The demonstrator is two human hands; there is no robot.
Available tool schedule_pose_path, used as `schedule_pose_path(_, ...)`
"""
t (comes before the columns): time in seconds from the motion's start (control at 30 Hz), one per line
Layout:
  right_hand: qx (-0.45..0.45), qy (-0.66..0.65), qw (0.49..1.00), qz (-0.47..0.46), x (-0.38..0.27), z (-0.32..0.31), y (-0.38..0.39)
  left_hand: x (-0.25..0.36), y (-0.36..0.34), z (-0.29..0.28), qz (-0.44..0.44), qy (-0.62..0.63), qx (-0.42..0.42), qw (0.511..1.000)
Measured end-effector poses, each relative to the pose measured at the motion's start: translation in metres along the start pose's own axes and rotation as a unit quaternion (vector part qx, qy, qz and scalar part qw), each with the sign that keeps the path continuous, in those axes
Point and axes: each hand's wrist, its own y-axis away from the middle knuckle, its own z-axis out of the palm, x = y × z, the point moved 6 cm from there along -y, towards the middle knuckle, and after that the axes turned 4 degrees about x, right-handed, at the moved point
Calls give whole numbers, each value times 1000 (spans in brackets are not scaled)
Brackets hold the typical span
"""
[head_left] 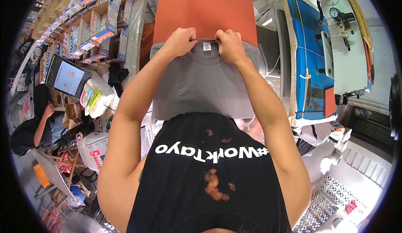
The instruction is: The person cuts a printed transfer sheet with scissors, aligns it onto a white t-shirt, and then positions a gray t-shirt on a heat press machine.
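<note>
A grey T-shirt lies over the near part of a flat board covered in orange-red sheet. Its neckline faces away from me, and a small white label shows inside the collar. My left hand pinches the shirt's edge left of the collar, fingers closed. On the other side of the collar, my right hand grips the same edge, also closed. Between the two hands the top edge runs nearly straight. The shirt's lower part reaches toward my body, over the board's near end.
Stacked cardboard boxes fill the left side, with a tablet or laptop screen below them. Another person is at far left. To the right stands a blue panel tied with cord, beside a pressure gauge on a pale machine.
</note>
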Motion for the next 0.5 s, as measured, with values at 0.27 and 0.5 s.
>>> schedule_pose_path(0.27,-9,37,987,155,7,6,0,16,9,-6,121,-113,200,966)
schedule_pose_path(0.5,-73,-16,956,283,35,7,-3,-15,19,8,186,-109,141,966)
